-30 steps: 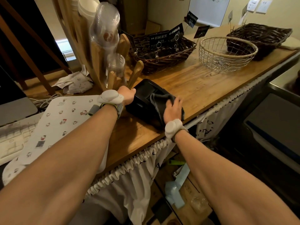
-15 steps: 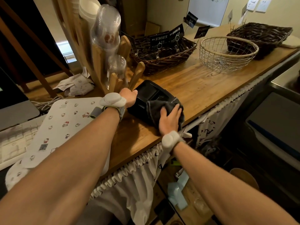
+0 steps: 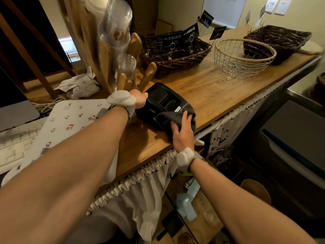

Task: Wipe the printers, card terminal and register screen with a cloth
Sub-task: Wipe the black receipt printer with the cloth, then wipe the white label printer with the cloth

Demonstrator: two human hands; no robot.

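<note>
Centre frame: receipt printer [image 3: 163, 101] braced by left hand [image 3: 139, 99] (grip hidden) against push of grey cloth [image 3: 167, 118] pressed under spread-fingered right hand [image 3: 182, 133].

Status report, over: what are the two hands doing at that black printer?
Left hand grips black printer at its far corner. Right hand presses grey cloth on printer's near end. Wooden cup rack close behind left hand, not blocking.

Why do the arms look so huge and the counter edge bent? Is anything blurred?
Head view: the wide-angle lens swells the near forearms and bows the counter edge; same view, the plastic cups look smeared; its light is dim and warm, so the black printer and dark cloth under the right hand lose detail.
</note>
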